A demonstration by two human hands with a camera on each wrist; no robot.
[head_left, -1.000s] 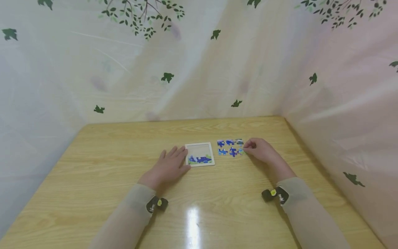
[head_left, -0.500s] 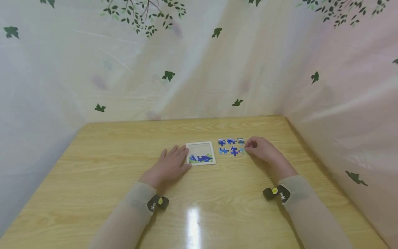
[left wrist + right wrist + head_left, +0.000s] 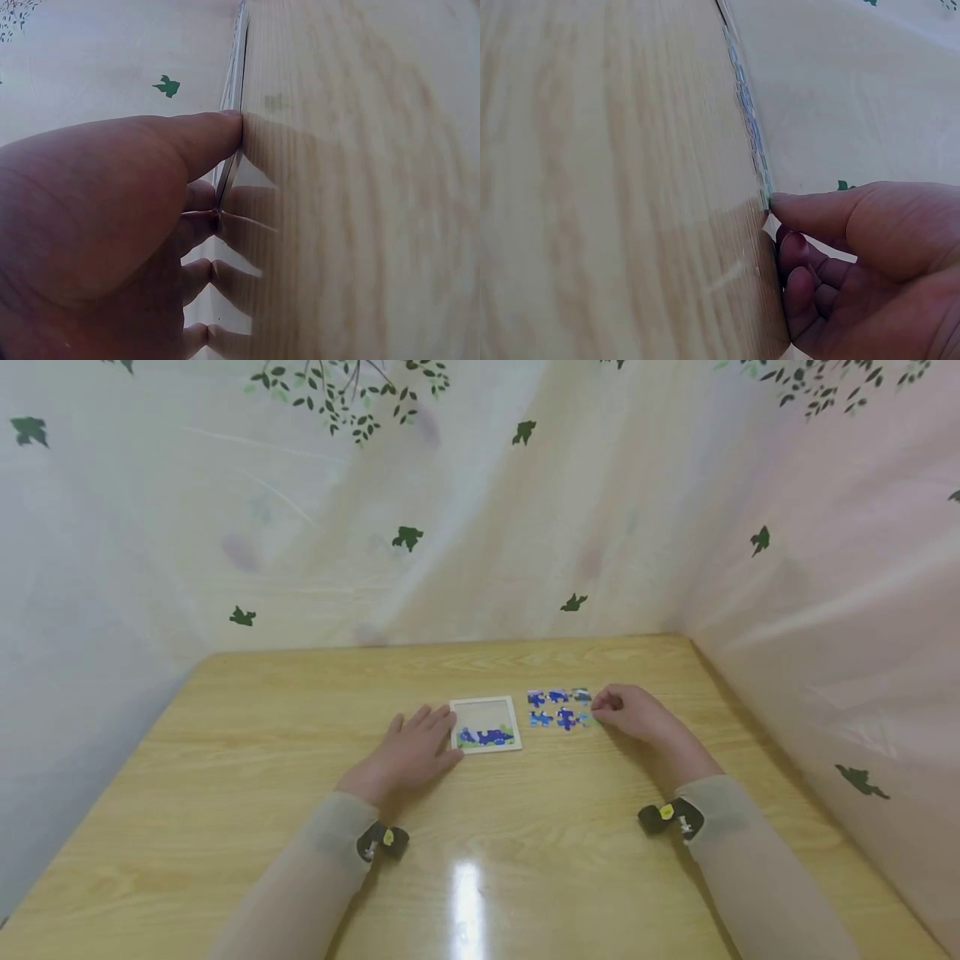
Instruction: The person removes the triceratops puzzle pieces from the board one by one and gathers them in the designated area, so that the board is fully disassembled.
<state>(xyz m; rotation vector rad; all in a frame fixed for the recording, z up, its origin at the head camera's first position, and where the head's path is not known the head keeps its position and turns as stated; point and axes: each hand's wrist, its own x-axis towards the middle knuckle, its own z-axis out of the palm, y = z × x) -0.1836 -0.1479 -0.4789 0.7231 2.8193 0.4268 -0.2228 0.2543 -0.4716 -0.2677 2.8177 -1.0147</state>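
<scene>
The shallow white rectangular puzzle tray [image 3: 483, 713] lies flat, blue-and-green fitted pieces [image 3: 486, 737] filling its near part. Loose, mostly blue jigsaw pieces [image 3: 566, 718] sit in two rows just to its right. At the tray's left edge the person's left hand [image 3: 408, 754] is spread, fingers straight, only touching the rim. The right hand [image 3: 637, 717] is curled in, its thumb against the light-blue-and-green end piece [image 3: 583, 719]; whether it pinches it, I can't tell. Beneath is the yellowish wood-grain bench [image 3: 540, 835]
</scene>
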